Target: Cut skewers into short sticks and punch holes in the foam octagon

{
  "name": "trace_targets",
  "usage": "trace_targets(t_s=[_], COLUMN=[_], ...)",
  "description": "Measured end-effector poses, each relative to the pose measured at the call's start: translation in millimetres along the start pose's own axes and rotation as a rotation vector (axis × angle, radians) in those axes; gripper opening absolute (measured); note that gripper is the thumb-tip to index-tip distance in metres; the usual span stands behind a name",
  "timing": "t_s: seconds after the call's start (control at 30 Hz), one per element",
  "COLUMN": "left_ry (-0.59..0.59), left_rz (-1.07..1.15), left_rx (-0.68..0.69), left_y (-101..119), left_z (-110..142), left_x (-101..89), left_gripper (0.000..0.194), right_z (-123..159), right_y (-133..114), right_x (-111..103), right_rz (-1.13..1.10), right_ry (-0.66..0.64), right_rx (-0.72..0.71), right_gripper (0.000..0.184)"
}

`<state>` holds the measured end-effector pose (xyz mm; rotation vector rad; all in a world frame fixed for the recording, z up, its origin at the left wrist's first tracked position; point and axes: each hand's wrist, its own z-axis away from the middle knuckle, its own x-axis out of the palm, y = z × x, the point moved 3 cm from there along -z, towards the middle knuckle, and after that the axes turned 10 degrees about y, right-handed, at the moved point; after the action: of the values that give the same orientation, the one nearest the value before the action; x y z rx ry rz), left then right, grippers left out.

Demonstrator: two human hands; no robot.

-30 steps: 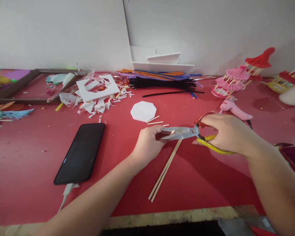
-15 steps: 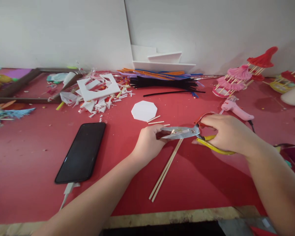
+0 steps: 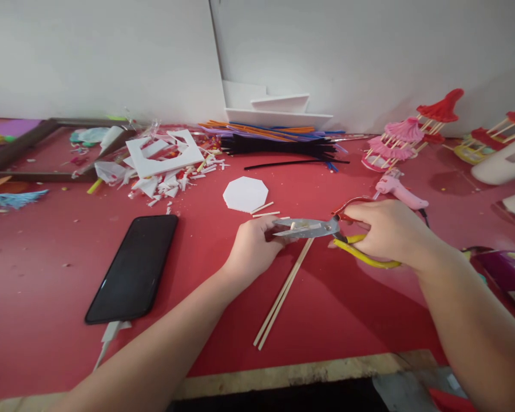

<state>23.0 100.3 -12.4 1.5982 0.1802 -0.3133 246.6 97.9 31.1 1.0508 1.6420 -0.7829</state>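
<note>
My right hand [image 3: 381, 229] is wrapped round the scissors [image 3: 311, 230], with one red and one yellow handle. The blades point left, slightly parted. My left hand [image 3: 255, 246] is pinched beside the blade tips on a thin wooden stick [image 3: 293, 226]; a pale end of it shows between the blades, and the rest is hidden by fingers and metal. Below the blades, two long wooden sticks [image 3: 280, 303] lie side by side on the red table. Short cut pieces of stick [image 3: 266, 214] lie just beyond my left hand, near a white octagon [image 3: 245, 193].
A black phone [image 3: 133, 269] with a cable lies at left. Behind are white foam scraps [image 3: 163, 154], a brown frame [image 3: 21, 176] and a bundle of pipe cleaners [image 3: 278, 146]. A pink glue gun [image 3: 401, 191] and small pink and red tiered models [image 3: 403, 137] stand at right.
The whole view has shifted a little, so things sit further left in the picture. Hands, scissors and stick keep nearly the same places relative to the table.
</note>
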Motion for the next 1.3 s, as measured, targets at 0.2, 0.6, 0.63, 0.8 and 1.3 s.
trace_targets(t_s=[0.2,0.6,0.63,0.8,1.3], left_ry=[-0.013,0.007,0.010,-0.002,-0.110], left_rz=[-0.015,-0.070,-0.083,-0.062,0.226], left_rx=[-0.003,0.035,0.039,0.025,-0.175], left_y=[2.1,5.9,6.1,0.7,3.0], left_z=[1.2,1.9,2.0,0.7,2.3], left_x=[-0.6,-1.0,-0.9,0.1,-4.9], left_gripper=[0.024,0.017,0.015,0.013,0.033], right_z=[1.6,1.0,0.5,-1.7,7.0], right_y=[0.1,3.2,3.3,6.2,16.7], right_x=[-2.3,1.4,1.7,7.4,21.4], right_rz=[0.009,-0.039,-0.043,-0.102,-0.470], right_ry=[0.006,-0.008,-0.010,-0.069,-0.549], right_rx=[-0.027,0.002,0.002,0.042,0.254], right_gripper=[0.039,0.040,0.041,0.045,0.046])
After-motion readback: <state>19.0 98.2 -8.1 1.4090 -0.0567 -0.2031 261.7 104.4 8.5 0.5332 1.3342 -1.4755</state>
